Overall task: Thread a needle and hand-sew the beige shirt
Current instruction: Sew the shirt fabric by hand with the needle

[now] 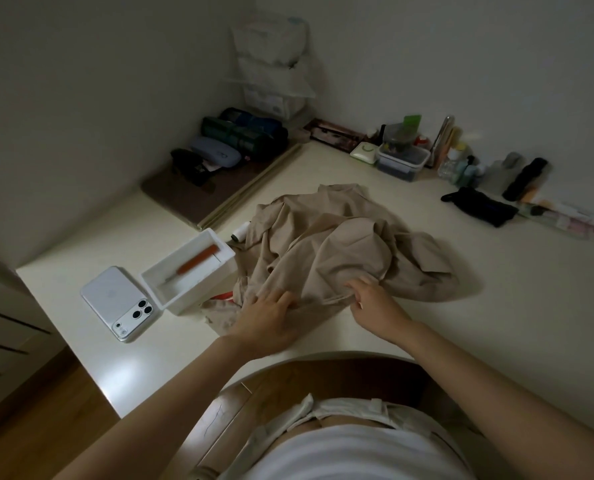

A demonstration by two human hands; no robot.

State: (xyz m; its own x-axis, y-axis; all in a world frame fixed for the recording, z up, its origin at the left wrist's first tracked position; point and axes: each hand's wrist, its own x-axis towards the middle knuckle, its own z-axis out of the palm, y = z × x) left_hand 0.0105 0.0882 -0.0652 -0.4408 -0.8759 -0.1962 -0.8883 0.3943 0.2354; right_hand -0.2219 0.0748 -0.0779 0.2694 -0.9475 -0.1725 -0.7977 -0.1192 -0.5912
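Here, the crumpled beige cotton shirt (340, 244) lies in a heap in the middle of the cream surface (461, 341) in front of me. My left hand (267, 318) lies flat on the shirt's near edge, fingers straight and slightly spread, gripping nothing. My right hand (375, 299) has its fingers curled and pinches a fold of the same near edge.

Just left of the shirt stands an open white rectangular box (202, 296), touching the cloth, with an orange-handled tool (198, 259) lying inside it. A white spool of thread (240, 232) lies behind the box, against the shirt. A white phone (115, 299) rests face down beside the box's left end.
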